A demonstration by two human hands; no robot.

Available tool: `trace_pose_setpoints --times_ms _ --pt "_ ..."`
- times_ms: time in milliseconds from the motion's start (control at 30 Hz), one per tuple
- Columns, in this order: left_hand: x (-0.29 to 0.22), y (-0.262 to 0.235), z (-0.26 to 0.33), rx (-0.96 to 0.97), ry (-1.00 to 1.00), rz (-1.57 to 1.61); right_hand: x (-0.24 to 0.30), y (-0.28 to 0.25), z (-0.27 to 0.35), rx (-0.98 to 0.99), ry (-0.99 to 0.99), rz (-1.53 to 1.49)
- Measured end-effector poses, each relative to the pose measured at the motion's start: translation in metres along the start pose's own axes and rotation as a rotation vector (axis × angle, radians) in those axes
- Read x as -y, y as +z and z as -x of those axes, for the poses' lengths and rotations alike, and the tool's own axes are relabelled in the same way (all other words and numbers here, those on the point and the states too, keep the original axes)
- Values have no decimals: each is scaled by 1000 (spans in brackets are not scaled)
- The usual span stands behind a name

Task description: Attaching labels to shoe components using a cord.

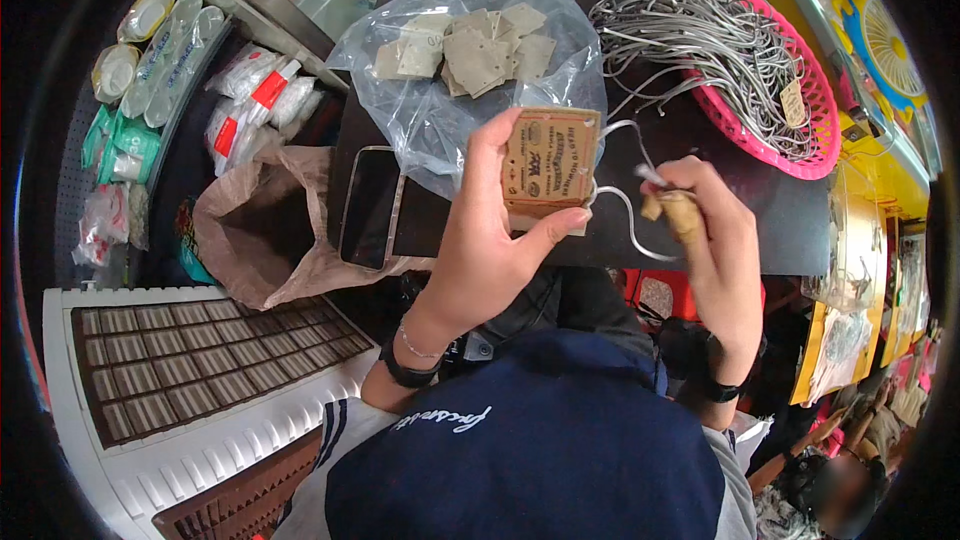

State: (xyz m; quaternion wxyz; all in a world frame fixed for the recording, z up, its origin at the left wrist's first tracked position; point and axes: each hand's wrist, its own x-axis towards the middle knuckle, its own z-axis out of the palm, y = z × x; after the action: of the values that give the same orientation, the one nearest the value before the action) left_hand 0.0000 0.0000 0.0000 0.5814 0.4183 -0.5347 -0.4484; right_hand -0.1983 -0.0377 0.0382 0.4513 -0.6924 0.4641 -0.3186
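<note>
My left hand (490, 240) pinches a small tan cardboard tag (548, 162) between thumb and fingers, held upright over a dark tabletop (760, 210). My right hand (710, 240) grips a thin white string loop (628, 202) that runs to the tag's right edge; one fingertip is wrapped in tan tape. A clear plastic bag (440, 120) with several more tan tags (480, 50) lies just behind the held tag. A pink basket (815, 130) piled with grey string loops (700, 30) sits at the right rear.
A dark phone (370, 205) lies on the table's left edge. A brown plastic bag (260, 230) gapes open at the left. Packaged goods (150, 50) hang on a rack at far left. A white slatted tray (190, 370) sits lower left. A person sits at lower right (850, 480).
</note>
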Motion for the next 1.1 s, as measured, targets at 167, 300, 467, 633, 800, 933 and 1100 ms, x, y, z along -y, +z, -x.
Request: trace_pose_setpoints --times_ms 167,300,467,633,800,933,1100 --pt "4 7 5 -18 -29 -79 -2 17 2 -63 -331 192" --pt "3 11 5 -30 -23 -11 6 24 5 -107 -146 174" --pt "6 9 6 23 58 -214 -5 31 -1 -215 -385 240" --pt "6 9 4 31 150 -306 -4 34 -1 -256 -454 303" --pt "6 11 5 41 202 -376 -6 41 -1 -339 -431 302" --pt "3 15 5 2 263 -405 -6 46 -2 -361 -457 350" --pt "2 15 3 50 384 -560 -4 46 -1 -364 -533 459"
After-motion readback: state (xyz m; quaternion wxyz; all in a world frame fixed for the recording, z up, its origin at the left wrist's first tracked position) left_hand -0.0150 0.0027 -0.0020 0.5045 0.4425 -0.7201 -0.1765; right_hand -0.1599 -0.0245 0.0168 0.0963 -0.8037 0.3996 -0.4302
